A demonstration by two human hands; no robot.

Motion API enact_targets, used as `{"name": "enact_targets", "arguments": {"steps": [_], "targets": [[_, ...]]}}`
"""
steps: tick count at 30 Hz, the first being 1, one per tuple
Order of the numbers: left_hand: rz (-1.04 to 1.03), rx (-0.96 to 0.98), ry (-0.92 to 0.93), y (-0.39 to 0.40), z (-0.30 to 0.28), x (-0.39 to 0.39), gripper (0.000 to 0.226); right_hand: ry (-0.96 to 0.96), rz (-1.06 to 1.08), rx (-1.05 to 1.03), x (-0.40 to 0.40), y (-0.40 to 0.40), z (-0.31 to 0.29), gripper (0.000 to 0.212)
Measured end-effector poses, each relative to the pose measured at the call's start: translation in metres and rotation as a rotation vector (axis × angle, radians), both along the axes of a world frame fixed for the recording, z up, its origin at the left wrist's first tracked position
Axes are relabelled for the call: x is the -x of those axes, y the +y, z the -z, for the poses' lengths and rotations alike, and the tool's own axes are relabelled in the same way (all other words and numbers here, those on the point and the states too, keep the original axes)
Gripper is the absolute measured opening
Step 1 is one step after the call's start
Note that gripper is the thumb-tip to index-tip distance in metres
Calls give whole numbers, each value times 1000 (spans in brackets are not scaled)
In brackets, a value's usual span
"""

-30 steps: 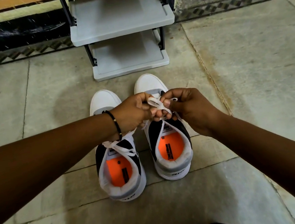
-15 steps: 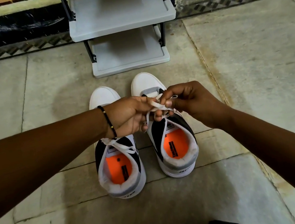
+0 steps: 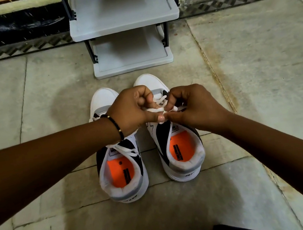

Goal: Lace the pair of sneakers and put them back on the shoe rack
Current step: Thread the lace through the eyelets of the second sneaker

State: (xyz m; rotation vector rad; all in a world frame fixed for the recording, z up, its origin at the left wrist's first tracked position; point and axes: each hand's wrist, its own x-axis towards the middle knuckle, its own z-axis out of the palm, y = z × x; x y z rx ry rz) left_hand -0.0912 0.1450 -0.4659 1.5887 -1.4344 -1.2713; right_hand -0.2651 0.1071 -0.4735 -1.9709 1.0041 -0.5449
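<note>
A white lace (image 3: 158, 109) is pinched between the left hand (image 3: 133, 111) and the right hand (image 3: 191, 105), fingers closed on it above the right sneaker (image 3: 181, 150). A beaded bracelet (image 3: 115, 126) is worn on the left wrist. The left sneaker (image 3: 122, 170) is set just beside the right one, heels toward the viewer, its lace already tied. Both are placed on the stone floor (image 3: 261, 75), near the grey shoe rack (image 3: 124, 20), whose shelves are seen bare. Open floor is left on either side.
</note>
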Motion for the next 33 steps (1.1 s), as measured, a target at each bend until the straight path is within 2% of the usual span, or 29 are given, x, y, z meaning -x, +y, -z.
{"name": "enact_targets", "arguments": {"steps": [2, 5, 9, 11, 13, 14, 16, 19, 22, 24, 25, 28, 33], "targets": [[-8, 10, -19, 1, 1, -1, 33, 22, 33, 119, -4, 5, 1, 14], [94, -121, 6, 3, -1, 2, 28, 36, 59, 273, -6, 10, 5, 17], [66, -330, 249, 9, -6, 14, 19, -8, 165, 352, -5, 10, 7, 15], [41, -401, 355, 9, -4, 18, 29, -39, 186, 354, -4, 11, 7, 15], [38, -439, 323, 5, -2, 17, 37, -48, 189, 353, -3, 14, 8, 15], [51, -438, 267, 3, -4, 16, 34, -50, 188, 350, -2, 15, 8, 14], [117, -343, 117, -2, -5, 13, 20, -59, 202, 338, -1, 16, 7, 14], [246, -62, -41, -3, -2, 5, 22, -81, 218, 323, -1, 16, 4, 12], [388, 156, -371, -5, -4, -7, 4, -62, 189, 246, -5, 18, -4, 10], [469, 280, -591, -7, -9, -16, 23, -28, 195, 115, -4, 14, -11, 10], [487, 326, -638, -8, -13, -19, 30, -17, 209, 49, -2, 10, -13, 12], [505, 442, -639, -6, -13, -29, 35, -30, 258, -117, 11, 0, -16, 19], [556, 446, -613, 9, 4, -24, 38, -126, 387, -312, 43, -8, 0, 20]]}}
